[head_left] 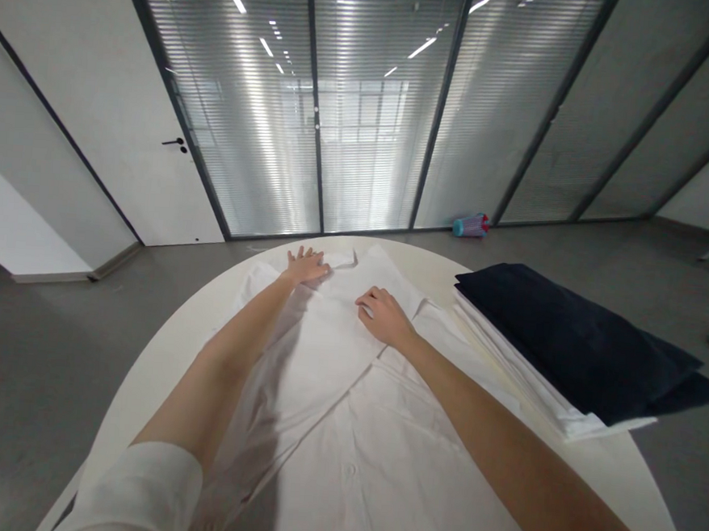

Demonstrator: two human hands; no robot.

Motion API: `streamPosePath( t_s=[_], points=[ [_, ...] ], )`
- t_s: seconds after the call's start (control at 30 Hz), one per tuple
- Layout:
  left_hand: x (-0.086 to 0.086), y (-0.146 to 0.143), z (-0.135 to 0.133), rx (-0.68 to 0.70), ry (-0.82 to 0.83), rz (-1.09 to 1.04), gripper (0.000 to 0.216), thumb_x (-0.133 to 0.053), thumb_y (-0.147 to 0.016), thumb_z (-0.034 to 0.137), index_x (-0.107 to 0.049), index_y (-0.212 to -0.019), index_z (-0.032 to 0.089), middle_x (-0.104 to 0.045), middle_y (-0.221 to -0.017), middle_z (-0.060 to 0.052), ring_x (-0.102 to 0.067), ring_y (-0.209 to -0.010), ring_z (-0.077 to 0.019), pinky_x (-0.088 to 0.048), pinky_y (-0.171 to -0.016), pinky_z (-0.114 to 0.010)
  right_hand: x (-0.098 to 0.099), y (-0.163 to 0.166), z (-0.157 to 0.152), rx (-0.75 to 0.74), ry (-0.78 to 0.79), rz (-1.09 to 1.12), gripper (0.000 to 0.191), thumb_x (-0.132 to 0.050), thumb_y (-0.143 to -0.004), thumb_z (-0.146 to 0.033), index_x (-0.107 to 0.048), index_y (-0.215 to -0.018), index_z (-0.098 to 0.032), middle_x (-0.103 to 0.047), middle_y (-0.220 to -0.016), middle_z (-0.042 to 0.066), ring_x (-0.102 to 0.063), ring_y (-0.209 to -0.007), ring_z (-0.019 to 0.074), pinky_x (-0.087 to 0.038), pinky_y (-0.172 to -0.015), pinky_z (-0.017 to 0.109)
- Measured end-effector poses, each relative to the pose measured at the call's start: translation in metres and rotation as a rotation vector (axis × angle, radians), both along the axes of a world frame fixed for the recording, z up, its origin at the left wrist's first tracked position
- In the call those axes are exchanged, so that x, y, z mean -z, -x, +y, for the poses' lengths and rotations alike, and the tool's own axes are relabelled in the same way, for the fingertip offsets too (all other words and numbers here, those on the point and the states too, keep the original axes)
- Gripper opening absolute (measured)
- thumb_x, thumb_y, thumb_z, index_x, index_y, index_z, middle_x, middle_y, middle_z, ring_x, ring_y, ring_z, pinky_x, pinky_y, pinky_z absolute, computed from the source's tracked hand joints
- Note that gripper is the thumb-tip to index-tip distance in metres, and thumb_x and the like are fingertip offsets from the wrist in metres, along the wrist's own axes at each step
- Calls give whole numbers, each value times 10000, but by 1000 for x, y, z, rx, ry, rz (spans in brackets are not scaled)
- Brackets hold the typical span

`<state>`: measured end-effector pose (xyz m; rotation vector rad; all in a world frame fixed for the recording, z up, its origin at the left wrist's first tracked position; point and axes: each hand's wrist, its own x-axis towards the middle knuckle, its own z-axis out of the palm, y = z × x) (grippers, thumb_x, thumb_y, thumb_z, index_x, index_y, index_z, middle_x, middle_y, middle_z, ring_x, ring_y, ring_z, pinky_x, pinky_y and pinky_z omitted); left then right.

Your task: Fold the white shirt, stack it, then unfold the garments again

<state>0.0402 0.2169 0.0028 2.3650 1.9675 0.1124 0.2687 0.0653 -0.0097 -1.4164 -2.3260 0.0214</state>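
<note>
A white shirt (pixel 324 348) lies spread over the round table, its collar (pixel 346 258) at the far side. My left hand (pixel 306 268) rests flat with fingers spread beside the collar. To its right and slightly nearer me, my right hand (pixel 386 316) has bent fingers closed on the fabric in the upper part of the shirt; its fingertips are partly hidden. A long diagonal edge crosses the white cloth, and small buttons show on the cloth closest to me.
The round white table (pixel 159 357) carries a stack of folded white cloth (pixel 580 425) on the right, with folded dark navy cloth (pixel 568 337) on top. A blue and red object (pixel 471 225) lies on the grey floor by the glass partition (pixel 368 153). A white door (pixel 148 178) stands at left.
</note>
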Motion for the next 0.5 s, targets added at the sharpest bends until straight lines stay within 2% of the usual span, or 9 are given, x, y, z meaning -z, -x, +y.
streamPosePath(
  t_s=[0.17, 0.27, 0.37, 0.5],
  points=[
    [-1, -47, 0, 98, -193, -98, 616, -273, -992, 531, -354, -1554, 292, -221, -1660, -40, -119, -1537, -334, -73, -1214, -610, 1, -1, 1, -5, -4, 7, 216, -549, -941, -177, -728, -1062, -176, -649, -1097, 88, -571, -1034, 213, -430, -980, 324],
    [7, -63, 1, 93, -118, -108, 625, -295, -979, 557, -321, -1563, 335, -219, -1661, -15, -127, -1530, -363, -60, -1194, -655, -1, -1, 0, -3, -7, 9, 218, -549, -937, -178, -732, -1057, -176, -652, -1090, 84, -572, -1034, 216, -438, -976, 324],
    [12, -66, 6, 86, -28, -92, 638, -320, -963, 603, -293, -1563, 388, -240, -1654, 7, -125, -1525, -388, -35, -1162, -707, -2, -1, -1, -7, -12, 9, 216, -550, -939, -186, -735, -1050, -176, -652, -1089, 85, -574, -1028, 214, -440, -981, 325],
    [9, -56, 6, 105, -4, -149, 651, -357, -957, 639, -318, -1554, 381, -224, -1658, 3, -118, -1532, -358, -53, -1187, -652, -1, -1, -1, -10, -13, 3, 223, -542, -944, -190, -733, -1059, -172, -647, -1092, 93, -574, -1036, 211, -440, -983, 326]
  ],
)
